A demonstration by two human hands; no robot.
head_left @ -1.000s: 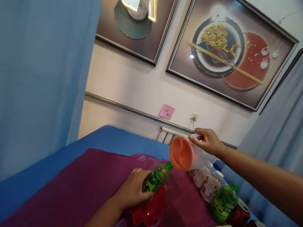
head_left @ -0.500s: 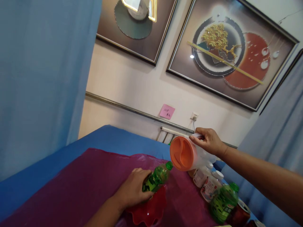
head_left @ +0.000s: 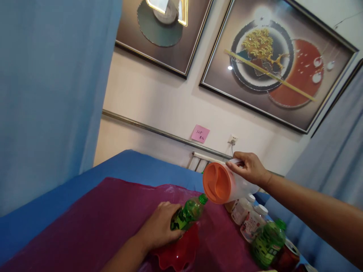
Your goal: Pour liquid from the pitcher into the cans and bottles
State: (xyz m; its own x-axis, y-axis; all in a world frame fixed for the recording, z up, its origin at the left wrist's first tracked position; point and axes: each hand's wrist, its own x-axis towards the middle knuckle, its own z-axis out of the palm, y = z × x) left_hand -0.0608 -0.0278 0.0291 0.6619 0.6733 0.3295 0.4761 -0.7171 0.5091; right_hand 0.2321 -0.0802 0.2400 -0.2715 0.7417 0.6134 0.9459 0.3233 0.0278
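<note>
My left hand (head_left: 163, 224) is wrapped round a green plastic bottle (head_left: 188, 213), which leans to the right over a red bowl (head_left: 178, 255) with a wavy rim. The bottle's mouth points up toward the pitcher. By its handle, my right hand (head_left: 249, 168) grips a translucent pitcher (head_left: 236, 187) with an orange lid (head_left: 217, 183). The pitcher is tipped on its side, lid facing left, close to the bottle's mouth. I cannot make out any liquid passing between them.
Along the right edge stand white-capped bottles (head_left: 252, 224), another green bottle (head_left: 269, 243) and a dark red can (head_left: 287, 255). A purple-red sheet (head_left: 93, 219) covers part of the blue surface (head_left: 138, 162). A blue curtain (head_left: 51, 87) hangs at left.
The pitcher and my right hand have shifted very slightly up and left. My left hand and the green bottle stay in place.
</note>
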